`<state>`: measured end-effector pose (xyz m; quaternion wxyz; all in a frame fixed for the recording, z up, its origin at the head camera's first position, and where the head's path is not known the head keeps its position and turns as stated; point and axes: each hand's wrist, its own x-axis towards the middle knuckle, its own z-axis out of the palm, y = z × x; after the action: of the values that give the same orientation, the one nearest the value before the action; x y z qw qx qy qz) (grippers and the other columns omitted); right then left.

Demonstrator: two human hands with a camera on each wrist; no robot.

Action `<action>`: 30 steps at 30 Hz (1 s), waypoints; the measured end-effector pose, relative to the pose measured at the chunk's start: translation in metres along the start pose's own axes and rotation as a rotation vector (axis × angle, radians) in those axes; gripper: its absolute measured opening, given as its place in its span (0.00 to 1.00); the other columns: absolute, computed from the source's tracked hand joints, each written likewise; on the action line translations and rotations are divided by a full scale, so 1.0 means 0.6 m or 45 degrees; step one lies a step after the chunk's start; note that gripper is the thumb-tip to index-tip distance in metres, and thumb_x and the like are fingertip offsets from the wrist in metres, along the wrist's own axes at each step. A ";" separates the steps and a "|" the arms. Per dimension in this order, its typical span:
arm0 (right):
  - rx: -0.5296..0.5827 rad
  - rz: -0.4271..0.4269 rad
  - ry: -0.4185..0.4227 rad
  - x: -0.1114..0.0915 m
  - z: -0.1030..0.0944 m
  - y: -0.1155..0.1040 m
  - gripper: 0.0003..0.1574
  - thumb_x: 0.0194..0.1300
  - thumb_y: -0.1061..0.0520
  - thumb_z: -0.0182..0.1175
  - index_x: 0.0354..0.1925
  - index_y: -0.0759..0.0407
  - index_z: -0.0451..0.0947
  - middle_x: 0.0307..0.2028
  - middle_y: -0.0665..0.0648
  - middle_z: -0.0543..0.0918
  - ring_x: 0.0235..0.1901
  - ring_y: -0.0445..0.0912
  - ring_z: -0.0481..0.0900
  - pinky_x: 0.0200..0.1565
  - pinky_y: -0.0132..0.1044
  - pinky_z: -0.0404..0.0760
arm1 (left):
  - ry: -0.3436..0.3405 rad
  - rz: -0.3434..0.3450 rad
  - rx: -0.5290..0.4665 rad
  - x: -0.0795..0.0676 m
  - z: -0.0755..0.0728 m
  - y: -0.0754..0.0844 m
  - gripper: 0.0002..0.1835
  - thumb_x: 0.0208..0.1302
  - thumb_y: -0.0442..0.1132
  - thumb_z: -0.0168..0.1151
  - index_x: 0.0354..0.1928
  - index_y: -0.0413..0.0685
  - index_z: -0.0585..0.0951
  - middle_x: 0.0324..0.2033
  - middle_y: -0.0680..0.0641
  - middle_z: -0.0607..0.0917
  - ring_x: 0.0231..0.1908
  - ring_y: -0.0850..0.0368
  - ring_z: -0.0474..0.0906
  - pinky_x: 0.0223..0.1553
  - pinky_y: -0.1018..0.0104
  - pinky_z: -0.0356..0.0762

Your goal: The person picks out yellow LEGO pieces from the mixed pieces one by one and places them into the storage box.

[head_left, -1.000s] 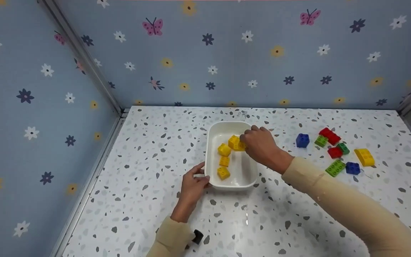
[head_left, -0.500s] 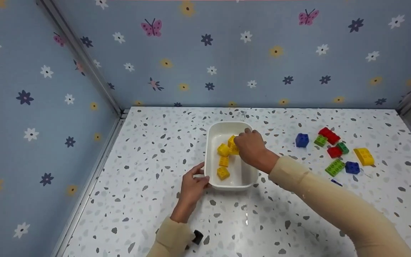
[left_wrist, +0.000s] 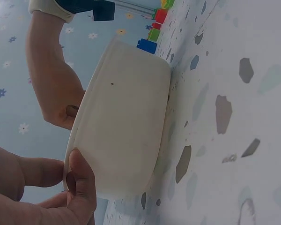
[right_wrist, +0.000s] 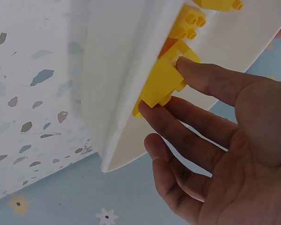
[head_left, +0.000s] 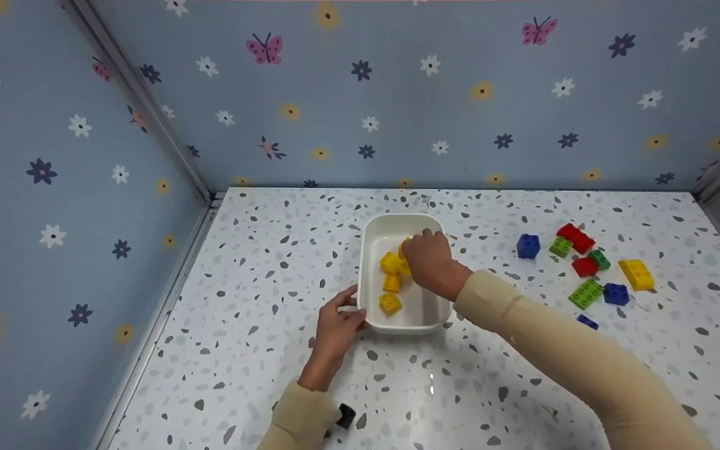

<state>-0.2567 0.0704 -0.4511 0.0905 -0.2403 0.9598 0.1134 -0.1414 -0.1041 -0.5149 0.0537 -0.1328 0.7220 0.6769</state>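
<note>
A white plastic tray [head_left: 422, 312] stands on the speckled table in the head view. My left hand [head_left: 337, 325] pinches its near left rim between thumb and fingers, as the left wrist view shows up close. Inside the tray, my right hand [head_left: 432, 259] holds a yellow toy building block [right_wrist: 159, 82] between thumb and fingertips, tight against the other yellow blocks. Along the tray's left side lie a rounded yellow block [head_left: 390, 262], a small one [head_left: 391, 283] and a slanted one [head_left: 389, 304]. Another yellow block is partly hidden behind my right hand.
To the right lie a blue block [head_left: 528, 246], red block [head_left: 575, 237], green block [head_left: 586, 294], curved yellow block [head_left: 637, 275] and several more. A thin blue piece [head_left: 587, 322] lies beside my right sleeve. A patterned wall [head_left: 360, 112] stands behind the table.
My right hand has moved left and slightly nearer inside the tray with the yellow block. The thin blue piece has come out from behind the sleeve. My left hand and the tray stay put.
</note>
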 end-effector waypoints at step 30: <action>-0.118 0.033 -0.112 0.018 0.030 -0.021 0.17 0.73 0.57 0.62 0.56 0.63 0.83 0.40 0.63 0.88 0.42 0.57 0.86 0.49 0.49 0.87 | -0.018 0.022 -0.048 -0.006 -0.001 0.003 0.29 0.72 0.23 0.58 0.75 0.32 0.70 0.55 0.32 0.76 0.43 0.48 0.86 0.43 0.63 0.90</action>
<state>-0.2580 0.0593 -0.4730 0.1200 -0.2264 0.9516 0.1694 -0.1385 -0.1044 -0.5125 0.0505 -0.1225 0.7099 0.6917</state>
